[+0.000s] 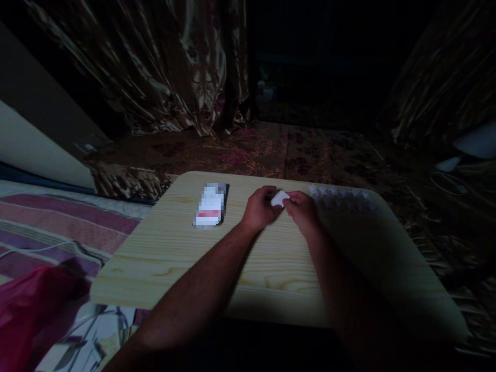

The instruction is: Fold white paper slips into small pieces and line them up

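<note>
A small white piece of paper [279, 199], apparently folded, is held up over the light wooden table [186, 258] between both hands. My left hand [260, 207] grips its left side, thumb along the near edge. With thumb and fingers, my right hand [301, 207] pinches its right corner. Just beyond my right hand, several small pale folded pieces [341, 194] lie in rows near the table's far right edge; shadow blurs their exact shape. A phone [211, 204] with a lit, pixelated screen lies left of my left hand.
Curtains [209, 67] hang behind a ledge covered in patterned cloth [248, 150]. To the left are a striped bedspread [96, 217], a pink bag [34, 299] and a white cable [39, 249]. At the right, a white lamp [478, 142] stands in the dark.
</note>
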Action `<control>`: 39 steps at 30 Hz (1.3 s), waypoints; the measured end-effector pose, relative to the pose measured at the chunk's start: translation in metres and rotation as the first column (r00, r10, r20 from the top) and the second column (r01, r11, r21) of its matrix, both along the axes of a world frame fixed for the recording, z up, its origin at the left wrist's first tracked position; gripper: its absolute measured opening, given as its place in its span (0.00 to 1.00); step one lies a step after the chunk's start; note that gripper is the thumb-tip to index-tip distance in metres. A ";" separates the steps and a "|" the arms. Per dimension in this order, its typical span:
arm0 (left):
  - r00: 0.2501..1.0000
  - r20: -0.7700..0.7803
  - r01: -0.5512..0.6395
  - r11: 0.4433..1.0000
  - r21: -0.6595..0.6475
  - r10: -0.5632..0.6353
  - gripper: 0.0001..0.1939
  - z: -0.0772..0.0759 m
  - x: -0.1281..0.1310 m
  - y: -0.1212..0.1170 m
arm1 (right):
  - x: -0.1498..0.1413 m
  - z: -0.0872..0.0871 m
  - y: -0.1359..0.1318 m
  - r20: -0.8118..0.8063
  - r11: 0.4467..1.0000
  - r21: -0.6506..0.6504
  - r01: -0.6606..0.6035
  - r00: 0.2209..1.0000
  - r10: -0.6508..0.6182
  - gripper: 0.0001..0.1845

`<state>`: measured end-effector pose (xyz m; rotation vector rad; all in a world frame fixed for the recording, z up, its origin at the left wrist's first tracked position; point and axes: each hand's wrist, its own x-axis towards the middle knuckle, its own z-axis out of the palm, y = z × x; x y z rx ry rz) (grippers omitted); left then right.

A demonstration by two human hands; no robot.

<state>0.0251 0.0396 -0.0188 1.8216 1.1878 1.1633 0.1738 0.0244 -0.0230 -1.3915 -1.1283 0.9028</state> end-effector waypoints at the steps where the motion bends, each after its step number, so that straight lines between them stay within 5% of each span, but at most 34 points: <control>1: 0.998 0.065 0.004 0.999 -0.051 0.000 0.30 0.000 0.000 0.001 | 0.001 0.001 0.000 -0.014 1.000 0.002 0.005 1.000 -0.005 0.15; 5: 0.938 0.346 0.067 0.966 -0.252 0.025 0.26 -0.002 -0.001 0.009 | 0.007 0.004 -0.001 -0.048 1.000 0.003 -0.017 0.999 0.017 0.10; 9: 0.889 0.457 0.173 0.918 -0.357 0.010 0.19 -0.002 -0.005 0.014 | 0.010 0.003 -0.002 -0.027 0.997 0.036 -0.068 0.997 0.069 0.11; 20: 0.782 0.606 0.115 0.922 -0.371 0.146 0.17 0.003 -0.001 0.016 | 0.002 0.018 -0.011 0.053 0.993 -0.044 -0.113 0.992 0.116 0.16; 28: 0.778 0.619 0.130 0.936 -0.327 0.108 0.18 -0.002 0.002 0.016 | 0.003 0.008 -0.006 0.174 0.999 0.033 -0.028 0.985 0.022 0.16; 34: 0.782 0.615 0.159 0.922 -0.352 0.100 0.17 -0.001 0.003 0.015 | 0.004 0.018 -0.010 0.211 0.999 0.034 0.038 0.976 -0.044 0.16; 39: 0.796 0.596 0.113 0.941 -0.318 0.106 0.15 -0.003 0.004 0.015 | 0.004 0.018 -0.012 0.070 0.999 0.045 -0.010 0.998 0.007 0.17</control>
